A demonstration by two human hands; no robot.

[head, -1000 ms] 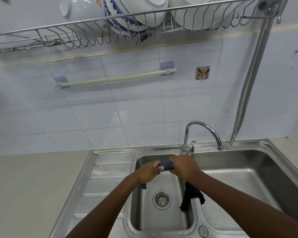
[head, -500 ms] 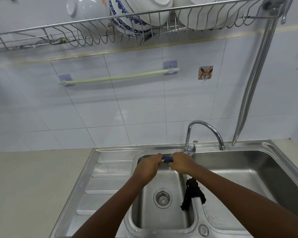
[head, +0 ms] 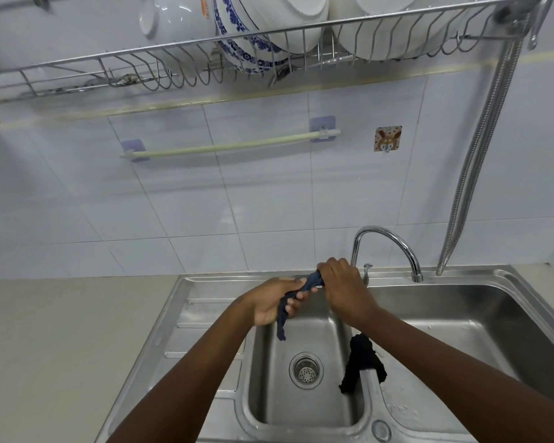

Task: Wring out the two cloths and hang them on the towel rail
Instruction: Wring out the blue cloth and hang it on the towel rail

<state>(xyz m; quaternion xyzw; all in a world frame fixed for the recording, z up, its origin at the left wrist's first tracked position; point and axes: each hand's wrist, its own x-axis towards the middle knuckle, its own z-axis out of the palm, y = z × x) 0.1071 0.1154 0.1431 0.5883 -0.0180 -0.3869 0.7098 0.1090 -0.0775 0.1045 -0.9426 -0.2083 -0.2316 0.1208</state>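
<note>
A dark blue cloth (head: 311,282) is twisted into a rope between my two hands above the small left sink basin (head: 271,401). My left hand (head: 274,300) grips its lower end, and a short tail hangs down below the fingers. My right hand (head: 341,287) grips the upper end, just in front of the tap. A black cloth (head: 362,356) lies draped over the divider between the two basins, under my right forearm. The pale green towel rail (head: 227,147) is fixed on the tiled wall above, with nothing on it.
A curved chrome tap (head: 386,239) stands behind my right hand. Above the rail, a wire dish rack (head: 179,63) holds several bowls and plates. A metal hose (head: 480,148) hangs at the right. The large right basin (head: 480,314) and the ribbed drainboard (head: 202,318) flank the small basin.
My hands have risen slightly and turned against each other, twisting the blue cloth. Its tail now hangs from my left hand. The black cloth has not moved.
</note>
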